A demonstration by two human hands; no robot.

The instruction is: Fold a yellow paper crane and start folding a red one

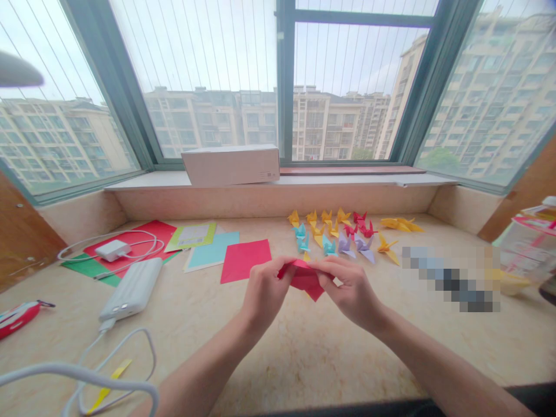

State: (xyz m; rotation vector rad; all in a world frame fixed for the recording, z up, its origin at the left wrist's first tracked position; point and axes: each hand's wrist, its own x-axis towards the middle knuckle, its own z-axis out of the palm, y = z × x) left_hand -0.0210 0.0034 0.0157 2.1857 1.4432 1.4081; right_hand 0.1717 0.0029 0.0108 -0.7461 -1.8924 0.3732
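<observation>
Between both hands is a partly folded red sheet of origami paper (309, 280), held a little above the counter with one corner pointing down toward me. My left hand (268, 289) pinches its left side between thumb and fingers. On the right side, my right hand (347, 288) grips the paper's upper edge the same way. Just beyond the hands stand several folded paper cranes (329, 246) in yellow, red, blue and purple. A flat red paper square (245, 260) lies to the left of my left hand.
Left on the stone counter (278, 370) are coloured sheets (212, 251), a white power bank (132, 288), a charger (113, 250) and looping white cable (52, 369). A white box (231, 166) rests on the window ledge. At the right stands a clear plastic container (527, 246).
</observation>
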